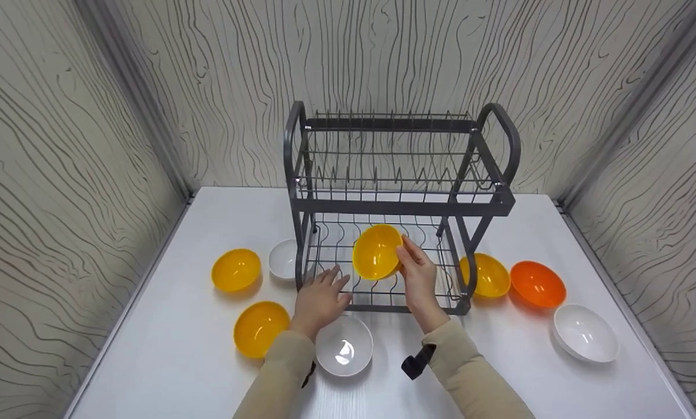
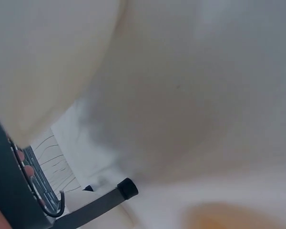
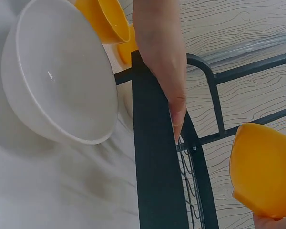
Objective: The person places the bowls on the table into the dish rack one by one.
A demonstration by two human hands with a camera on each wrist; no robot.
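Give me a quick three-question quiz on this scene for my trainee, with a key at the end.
1. Which hand holds a yellow bowl?
2. True or false: the orange bowl sits on the table, outside the rack.
3. How many white bowls show in the head view?

Key:
1. The right hand.
2. True.
3. Three: one in front of the rack and one to either side.

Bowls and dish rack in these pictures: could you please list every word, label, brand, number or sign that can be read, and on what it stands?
None: no text or sign is readable in any view. The raised yellow bowl and the two-tier dish rack show no visible lettering.
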